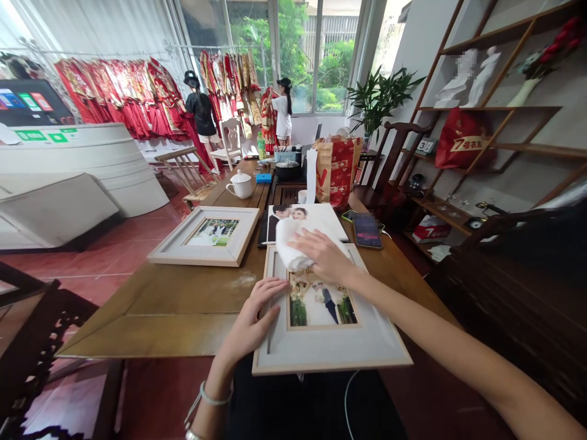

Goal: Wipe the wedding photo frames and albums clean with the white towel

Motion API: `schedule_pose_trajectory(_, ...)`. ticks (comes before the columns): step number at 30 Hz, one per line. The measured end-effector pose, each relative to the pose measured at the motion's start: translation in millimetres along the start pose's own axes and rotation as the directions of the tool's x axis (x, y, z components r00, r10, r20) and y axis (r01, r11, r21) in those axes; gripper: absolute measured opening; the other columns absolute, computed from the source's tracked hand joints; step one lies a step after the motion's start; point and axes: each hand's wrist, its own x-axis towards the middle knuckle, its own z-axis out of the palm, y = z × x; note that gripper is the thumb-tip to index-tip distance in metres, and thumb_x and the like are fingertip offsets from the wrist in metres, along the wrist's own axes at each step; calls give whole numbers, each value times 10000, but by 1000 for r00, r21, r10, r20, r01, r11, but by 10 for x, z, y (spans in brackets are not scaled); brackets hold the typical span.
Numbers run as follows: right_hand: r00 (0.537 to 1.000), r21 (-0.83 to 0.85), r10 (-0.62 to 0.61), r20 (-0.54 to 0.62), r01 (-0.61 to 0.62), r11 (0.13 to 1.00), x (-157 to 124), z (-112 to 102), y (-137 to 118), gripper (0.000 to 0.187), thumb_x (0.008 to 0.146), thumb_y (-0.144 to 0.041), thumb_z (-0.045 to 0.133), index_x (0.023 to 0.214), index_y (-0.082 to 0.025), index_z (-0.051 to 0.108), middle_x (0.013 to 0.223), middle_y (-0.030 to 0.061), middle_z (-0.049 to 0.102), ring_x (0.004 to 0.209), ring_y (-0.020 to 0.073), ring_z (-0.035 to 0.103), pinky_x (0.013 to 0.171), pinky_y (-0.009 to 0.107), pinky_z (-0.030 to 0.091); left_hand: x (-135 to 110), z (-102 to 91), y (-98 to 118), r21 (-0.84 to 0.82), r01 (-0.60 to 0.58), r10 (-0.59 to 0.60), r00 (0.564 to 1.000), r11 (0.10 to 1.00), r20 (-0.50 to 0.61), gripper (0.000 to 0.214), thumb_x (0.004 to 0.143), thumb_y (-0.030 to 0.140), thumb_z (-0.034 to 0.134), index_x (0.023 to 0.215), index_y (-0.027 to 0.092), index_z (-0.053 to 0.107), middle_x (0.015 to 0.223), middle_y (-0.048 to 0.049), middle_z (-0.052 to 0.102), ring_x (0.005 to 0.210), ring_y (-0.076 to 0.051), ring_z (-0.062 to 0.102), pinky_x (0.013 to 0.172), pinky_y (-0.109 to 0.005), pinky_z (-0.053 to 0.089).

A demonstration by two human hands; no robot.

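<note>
A framed wedding photo [380,342] with a pale wood edge and wide light mat lies before me, its near edge jutting past the table. My right hand [323,256] presses a folded white cloth [293,238] onto the far part of this frame. Fingers outstretched, my left hand [259,311] rests flat on the frame's left side. Beyond the cloth is a large wedding print [316,214], partly covered by the cloth. Another framed photo [215,231] lies to the left on the table.
On the wooden table [183,305] stand a white lidded cup [241,184], a red and brown paper bag [338,171] and a phone [367,231] with a cable. Two people [202,113] are near racks of red garments [119,91]. Shelves [499,110] line the right wall.
</note>
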Motion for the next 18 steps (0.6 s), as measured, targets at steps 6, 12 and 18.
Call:
schedule_pose_trajectory(6,965,226,-135,223,84,970,223,267,-264,738,602,43,380,1312,-128,483,1407,97,480,1390,223,252,1122,520,162,-21,-4,-46,-61,40,-43,998,997,-46,342,881,205,517,1202,248,627,1267,-83,582,1303,-270,365,1113,-496,259)
schedule_pose_trajectory(12,899,369,-216,380,67,927,-196,-132,-113,703,590,27,369,1235,-170,567,1312,70,574,1288,224,428,1080,453,282,-2,-30,-24,-84,19,-20,1000,996,-9,299,895,188,478,1118,223,673,1169,-88,625,1244,-257,421,1089,-461,297)
schedule_pose_trajectory(18,948,301,80,307,-176,937,-483,-536,161,631,670,3,370,1218,-221,588,1254,20,621,1165,222,546,1007,371,388,-7,-4,6,-70,45,-47,999,997,-20,324,894,206,479,1176,233,638,1232,-97,580,1273,-268,393,1101,-486,274)
